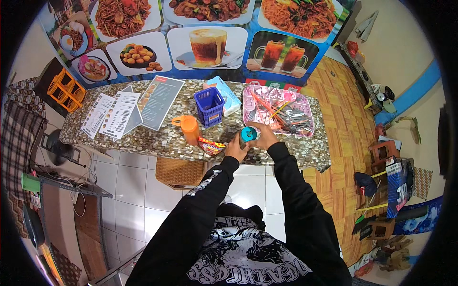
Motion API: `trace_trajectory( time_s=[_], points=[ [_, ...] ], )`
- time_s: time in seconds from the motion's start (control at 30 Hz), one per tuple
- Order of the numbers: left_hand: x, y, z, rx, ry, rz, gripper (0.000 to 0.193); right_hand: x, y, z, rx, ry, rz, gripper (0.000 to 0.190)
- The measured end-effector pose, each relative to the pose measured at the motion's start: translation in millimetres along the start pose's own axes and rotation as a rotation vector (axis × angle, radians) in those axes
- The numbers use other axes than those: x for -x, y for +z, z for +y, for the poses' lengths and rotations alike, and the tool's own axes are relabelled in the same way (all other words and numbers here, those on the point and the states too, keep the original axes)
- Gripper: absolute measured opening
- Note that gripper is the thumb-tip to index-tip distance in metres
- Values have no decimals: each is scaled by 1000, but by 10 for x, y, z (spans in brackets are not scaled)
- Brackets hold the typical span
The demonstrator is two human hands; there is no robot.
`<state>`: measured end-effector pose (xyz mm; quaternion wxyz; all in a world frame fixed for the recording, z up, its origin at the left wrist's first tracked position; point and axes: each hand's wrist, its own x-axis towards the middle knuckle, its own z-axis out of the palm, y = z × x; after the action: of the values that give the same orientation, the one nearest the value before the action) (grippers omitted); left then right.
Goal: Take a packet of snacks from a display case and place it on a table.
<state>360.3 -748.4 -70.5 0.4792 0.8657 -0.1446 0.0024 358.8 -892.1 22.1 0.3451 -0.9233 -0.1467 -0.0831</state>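
Observation:
Over the front edge of a pebble-patterned counter [161, 143], both hands are around a small container with a teal lid [248, 133]. My left hand [236, 148] grips its left side, and my right hand [264, 136] touches the right side and rim. Fingers hide most of its body. Just left lies a red and yellow packet [212, 146], beside an orange squeeze bottle [189, 130]. Behind them stand a blue plastic basket [209, 107] and a pack of tissues [225, 94]. To the right, a pink tray [247, 107] holds forks, spoons and straws.
Printed menus [120, 114] lie on the counter's left part, near an orange plastic rack [66, 91]. A banner with food pictures [207, 46] rises behind the counter. Below the front edge is a woven-top stool [180, 173]. Shelves with goods line the right wall.

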Motion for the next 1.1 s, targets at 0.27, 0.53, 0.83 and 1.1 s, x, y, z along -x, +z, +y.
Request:
trace_trajectory(
  time_s=[0.27, 0.53, 0.83, 1.1],
  points=[
    [-14, 48, 48, -16, -6, 10, 64, 113, 177, -117, 27, 180, 202, 62],
    [-10, 10, -43, 39, -3, -21, 65, 116, 253, -255, -20, 246, 273, 58],
    [-1, 13, -51, -49, -32, -58, 73, -107, -38, -33, 7, 5, -113, 55],
    [-11, 11, 7, -75, -20, -36, 71, -102, 50, -116, 159, 201, 3, 51]
  ],
)
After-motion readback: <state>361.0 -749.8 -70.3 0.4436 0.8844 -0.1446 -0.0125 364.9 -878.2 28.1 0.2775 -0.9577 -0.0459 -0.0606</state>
